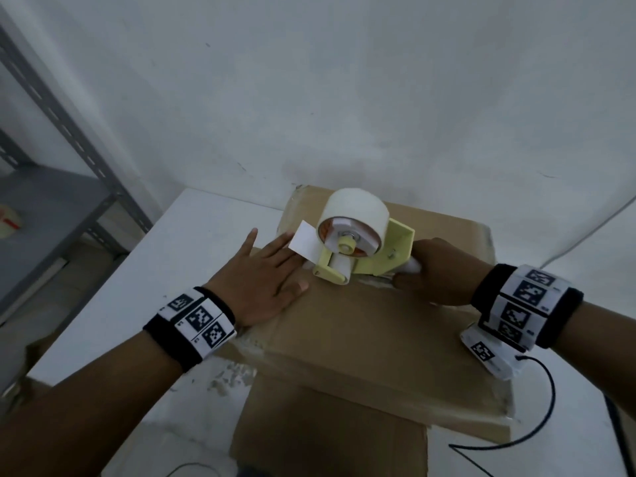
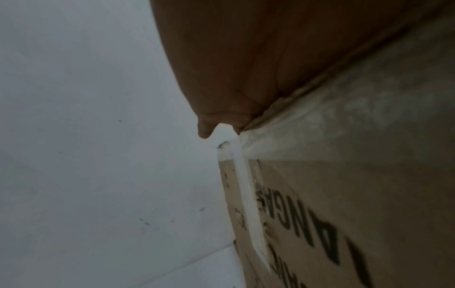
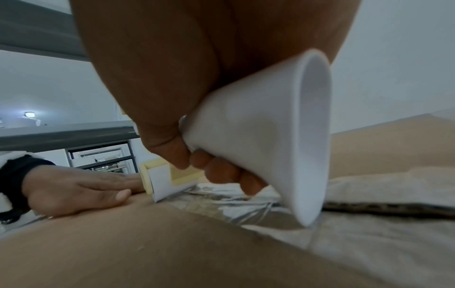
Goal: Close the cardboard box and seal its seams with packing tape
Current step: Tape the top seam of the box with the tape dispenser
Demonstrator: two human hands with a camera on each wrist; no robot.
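Head view: left hand (image 1: 256,287), fingers flat, presses the brown cardboard box (image 1: 361,339). Right hand (image 1: 438,273), fingers curled, grips the yellow tape dispenser (image 1: 358,249); best drawn steadily along the seam.

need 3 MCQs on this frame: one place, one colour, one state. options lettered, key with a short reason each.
1. Where does the left hand lie?
A. flat on the box top
B. on the shelf
C. under the table

2. What colour is the tape dispenser frame?
A. red
B. pale yellow
C. black

3. What is the right hand doing?
A. hanging idle
B. pressing flat
C. gripping the dispenser handle

Key: 1 A, fingers spread on the cardboard box. 2 B, yellow frame under the white roll. 3 C, fingers curl round the white handle.
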